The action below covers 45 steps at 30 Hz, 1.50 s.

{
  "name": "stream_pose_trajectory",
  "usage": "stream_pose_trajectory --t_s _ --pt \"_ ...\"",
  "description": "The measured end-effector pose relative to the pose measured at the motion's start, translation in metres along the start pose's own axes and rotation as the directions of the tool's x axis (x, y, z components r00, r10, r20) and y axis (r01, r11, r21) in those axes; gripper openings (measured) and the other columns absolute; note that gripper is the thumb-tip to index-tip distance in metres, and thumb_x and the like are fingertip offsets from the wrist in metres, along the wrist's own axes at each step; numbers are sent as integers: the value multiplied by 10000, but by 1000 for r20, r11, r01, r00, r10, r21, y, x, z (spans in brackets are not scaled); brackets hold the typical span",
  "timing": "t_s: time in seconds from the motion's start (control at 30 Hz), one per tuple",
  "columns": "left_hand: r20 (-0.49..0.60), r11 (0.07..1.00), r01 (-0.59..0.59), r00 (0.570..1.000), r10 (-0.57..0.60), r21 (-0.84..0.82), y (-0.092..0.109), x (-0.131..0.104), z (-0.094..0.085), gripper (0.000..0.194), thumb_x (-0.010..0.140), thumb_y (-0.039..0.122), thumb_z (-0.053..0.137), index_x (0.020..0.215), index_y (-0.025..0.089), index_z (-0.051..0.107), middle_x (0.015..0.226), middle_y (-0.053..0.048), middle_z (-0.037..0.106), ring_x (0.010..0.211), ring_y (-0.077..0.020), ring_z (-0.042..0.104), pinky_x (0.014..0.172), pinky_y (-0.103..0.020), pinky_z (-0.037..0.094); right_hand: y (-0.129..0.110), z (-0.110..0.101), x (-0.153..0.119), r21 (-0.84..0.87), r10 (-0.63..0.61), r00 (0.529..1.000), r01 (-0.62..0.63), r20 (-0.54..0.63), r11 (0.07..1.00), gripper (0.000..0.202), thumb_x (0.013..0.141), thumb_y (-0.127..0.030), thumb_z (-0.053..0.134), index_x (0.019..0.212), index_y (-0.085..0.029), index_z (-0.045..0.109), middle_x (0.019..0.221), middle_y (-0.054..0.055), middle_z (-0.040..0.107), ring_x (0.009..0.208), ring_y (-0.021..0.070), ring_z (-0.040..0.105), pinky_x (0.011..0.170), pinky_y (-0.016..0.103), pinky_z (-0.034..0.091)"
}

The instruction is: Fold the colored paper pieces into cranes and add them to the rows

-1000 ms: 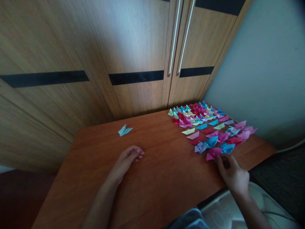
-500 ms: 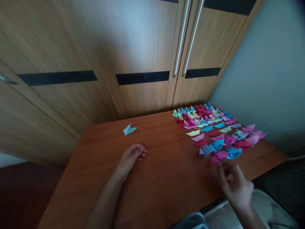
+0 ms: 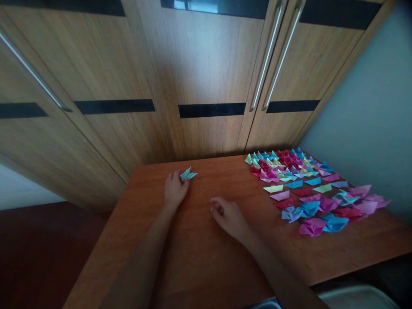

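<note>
At the far left part of the table, my left hand (image 3: 174, 189) has its thumb and fingers closed at the left edge of a light blue folded paper figure (image 3: 188, 174). Its pointed flaps stick out to the right of the fingertips. My right hand (image 3: 229, 216) rests over the middle of the table, its fingers curled in and nothing showing in them. To its right stand larger folded paper figures, among them a magenta one (image 3: 312, 227) and a blue one (image 3: 334, 222).
Behind them, many small folded paper pieces (image 3: 283, 165) in several colours crowd the table's back right corner. Flat folded strips, such as a yellow one (image 3: 273, 189), lie in rows. A wooden wardrobe (image 3: 206, 137) borders the table's (image 3: 206, 266) back edge.
My left hand has moved forward to the light blue paper figure. My right hand has come left, away from the magenta figure, to mid-table. The view has shifted left.
</note>
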<state>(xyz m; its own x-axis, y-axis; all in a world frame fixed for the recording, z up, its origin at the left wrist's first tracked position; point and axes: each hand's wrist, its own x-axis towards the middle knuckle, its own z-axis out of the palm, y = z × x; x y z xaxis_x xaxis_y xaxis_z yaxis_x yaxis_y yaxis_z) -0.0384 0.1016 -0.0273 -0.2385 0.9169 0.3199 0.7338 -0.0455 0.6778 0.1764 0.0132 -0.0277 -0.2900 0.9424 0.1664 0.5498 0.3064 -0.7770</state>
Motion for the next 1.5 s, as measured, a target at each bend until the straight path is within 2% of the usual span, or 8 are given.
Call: stream_pose_trajectory --t_s 0.23,0.47,0.67,0.73,0.93,1.17,1.33,1.5 --pt "67 999 -33 997 31 21 -2 14 15 254 770 193 556 1019 166 600 1035 -132 658 1119 -289 521 1007 -448 315 18 7 -6 119 1 1000 0 -14 993 259 796 -152 499 1023 -223 601 778 0 644 701 115 591 661 230 448" --pt "135 991 -19 990 37 -134 -4 7 5 211 828 270 494 946 189 649 996 -100 692 995 -250 599 915 -380 416 17 3 -2 272 47 998 -54 31 961 266 781 -138 490 1015 -216 591 758 -5 640 697 109 584 663 236 443" --pt "277 921 28 957 88 -389 18 -27 -3 405 880 419 400 1043 145 649 981 -99 710 881 -212 653 787 -320 495 16 -9 22 604 233 969 -236 85 761 213 819 -305 479 977 -185 557 767 2 617 557 80 531 492 189 403" --pt "342 817 136 936 79 -561 30 -40 -3 402 856 429 461 1062 140 649 1012 -107 698 894 -222 646 796 -330 489 13 -13 29 653 267 956 -278 119 705 281 840 -407 456 966 -180 562 772 13 620 560 83 541 479 185 398" --pt "333 806 96 934 130 -584 51 -61 -1 306 828 379 532 994 179 694 963 -70 696 859 -201 621 786 -304 460 7 -9 34 694 41 943 -272 330 666 438 782 -430 586 1157 -218 508 826 12 646 613 103 583 513 204 435" --pt "408 620 364 910 -77 -695 45 -65 5 338 795 405 562 987 151 675 954 -86 701 830 -203 637 764 -320 485 16 -5 30 668 132 960 -268 248 694 363 763 -346 609 1079 -173 570 781 11 658 620 96 573 576 223 441" --pt "382 787 278 922 -58 -551 37 -61 -1 218 707 313 652 877 183 695 884 -62 705 804 -202 627 759 -309 476 21 -8 32 561 172 984 -163 36 812 257 747 -299 609 962 -159 612 838 27 661 645 108 566 580 233 442" --pt "492 863 219 870 39 -456 37 -60 -10 147 735 307 614 796 187 673 755 -35 675 709 -181 597 676 -267 447 22 -11 30 522 145 988 -95 -56 848 179 736 -305 627 847 -169 663 814 16 660 720 132 572 646 248 443"
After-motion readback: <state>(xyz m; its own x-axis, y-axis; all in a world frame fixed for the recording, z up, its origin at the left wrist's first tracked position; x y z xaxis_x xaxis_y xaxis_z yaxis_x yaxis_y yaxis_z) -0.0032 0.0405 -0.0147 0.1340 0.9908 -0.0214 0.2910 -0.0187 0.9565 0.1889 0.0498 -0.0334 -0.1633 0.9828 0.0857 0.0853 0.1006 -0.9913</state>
